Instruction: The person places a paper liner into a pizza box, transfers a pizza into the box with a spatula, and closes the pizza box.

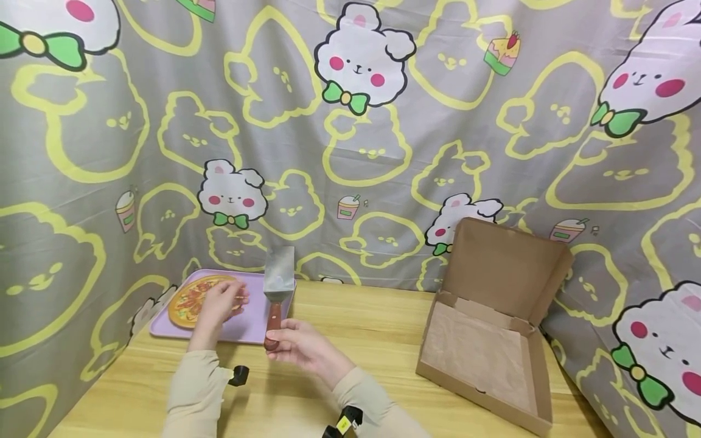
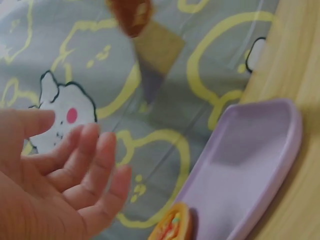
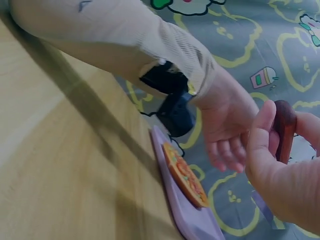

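Observation:
A wide metal spatula [image 1: 280,277] with a brown wooden handle is held up by my right hand [image 1: 309,350], whose thumb and fingers grip the handle [image 3: 285,131]. Its blade points away from me, over the right edge of the purple tray [image 1: 252,325]. On the tray's left part lies a pizza [image 1: 188,301], partly hidden in the head view by my left hand [image 1: 221,301]. That hand hovers above the pizza and tray, holding nothing; its fingers [image 2: 92,172] are relaxed and slightly bent in the left wrist view.
On the right of the wooden table [image 1: 361,316] stands an open cardboard pizza box [image 1: 482,392], its lid [image 1: 506,267] raised and brown paper [image 1: 482,347] lining its base. A patterned grey curtain [image 1: 372,176] hangs behind the table and along both sides.

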`<state>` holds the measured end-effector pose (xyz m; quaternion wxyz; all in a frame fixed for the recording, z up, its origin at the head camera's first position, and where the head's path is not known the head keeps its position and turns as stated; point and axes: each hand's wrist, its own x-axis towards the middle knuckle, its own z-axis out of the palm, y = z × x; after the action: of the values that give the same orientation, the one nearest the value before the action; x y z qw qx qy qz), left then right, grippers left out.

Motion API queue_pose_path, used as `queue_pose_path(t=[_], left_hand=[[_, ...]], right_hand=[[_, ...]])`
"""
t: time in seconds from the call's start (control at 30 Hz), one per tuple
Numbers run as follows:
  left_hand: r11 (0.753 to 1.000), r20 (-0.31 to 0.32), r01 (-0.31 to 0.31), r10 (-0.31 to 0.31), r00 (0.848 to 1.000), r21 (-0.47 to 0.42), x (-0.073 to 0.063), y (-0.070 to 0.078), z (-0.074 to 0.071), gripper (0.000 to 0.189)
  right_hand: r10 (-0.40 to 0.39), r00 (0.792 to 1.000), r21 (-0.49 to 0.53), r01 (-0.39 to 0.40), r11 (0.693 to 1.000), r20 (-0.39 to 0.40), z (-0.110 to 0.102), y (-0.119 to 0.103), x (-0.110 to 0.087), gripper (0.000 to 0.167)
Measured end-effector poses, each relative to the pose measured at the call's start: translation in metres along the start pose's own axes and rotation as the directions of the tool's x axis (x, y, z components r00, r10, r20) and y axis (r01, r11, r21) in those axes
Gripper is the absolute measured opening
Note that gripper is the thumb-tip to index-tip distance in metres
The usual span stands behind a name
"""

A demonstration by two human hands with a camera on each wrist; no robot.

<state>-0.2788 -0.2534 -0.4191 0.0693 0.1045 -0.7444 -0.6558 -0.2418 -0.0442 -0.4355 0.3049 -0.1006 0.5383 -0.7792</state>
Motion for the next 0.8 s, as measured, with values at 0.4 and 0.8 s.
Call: queue_pose_path(t=[0.4, 0.8], left_hand=[[0.983, 0.235, 0.160, -0.178, 0.956, 0.095, 0.001, -0.018, 0.024, 0.054], [0.970, 0.265, 0.212, -0.176, 0.948, -0.116, 0.008, -0.025, 0.026, 0.018]], right_hand=[[0.021, 0.995, -0.025, -0.018, 1.000, 0.096, -0.007, -0.004, 0.001, 0.009], [0.063, 0.993, -0.051, -0.059, 0.997, 0.097, -0.011, -0.003, 0.005, 0.010]])
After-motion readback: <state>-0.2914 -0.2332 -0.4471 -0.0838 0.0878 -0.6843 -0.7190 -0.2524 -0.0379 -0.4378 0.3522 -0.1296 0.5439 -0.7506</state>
